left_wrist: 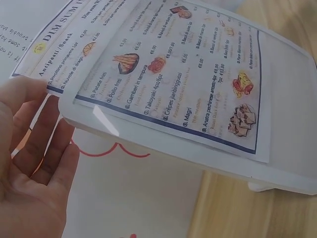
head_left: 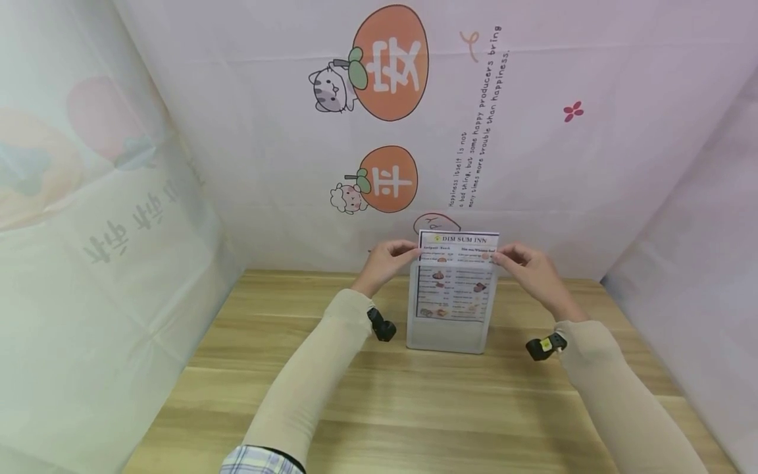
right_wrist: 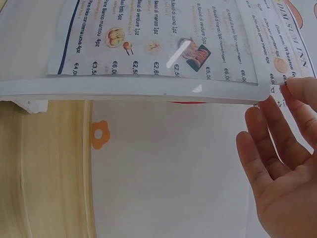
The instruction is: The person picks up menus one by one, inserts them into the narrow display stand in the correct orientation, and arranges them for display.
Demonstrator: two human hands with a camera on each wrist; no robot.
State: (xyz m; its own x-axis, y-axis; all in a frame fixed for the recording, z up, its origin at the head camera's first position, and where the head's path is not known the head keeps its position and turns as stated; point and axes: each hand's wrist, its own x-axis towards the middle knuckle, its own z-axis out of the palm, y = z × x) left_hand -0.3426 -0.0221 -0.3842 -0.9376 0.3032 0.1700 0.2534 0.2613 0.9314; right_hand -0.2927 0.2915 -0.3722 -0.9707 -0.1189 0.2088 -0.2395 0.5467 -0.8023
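Observation:
A printed menu sheet headed "DIM SUM INN" sits partly inside a white-framed clear sign holder, its top part sticking out above the holder's upper edge. My left hand pinches the sheet's left edge near the top between thumb and fingers. On the opposite edge, my right hand pinches the sheet at about the same height. In the left wrist view the menu shows through the clear front, and the left hand is at the holder's corner. The right wrist view shows the right hand beside the other corner.
The holder stands upright on a wooden table, near its back edge. Behind it hangs a pale cloth printed with orange fruit and lettering; more cloth hangs at the left. Each wrist wears a small black camera.

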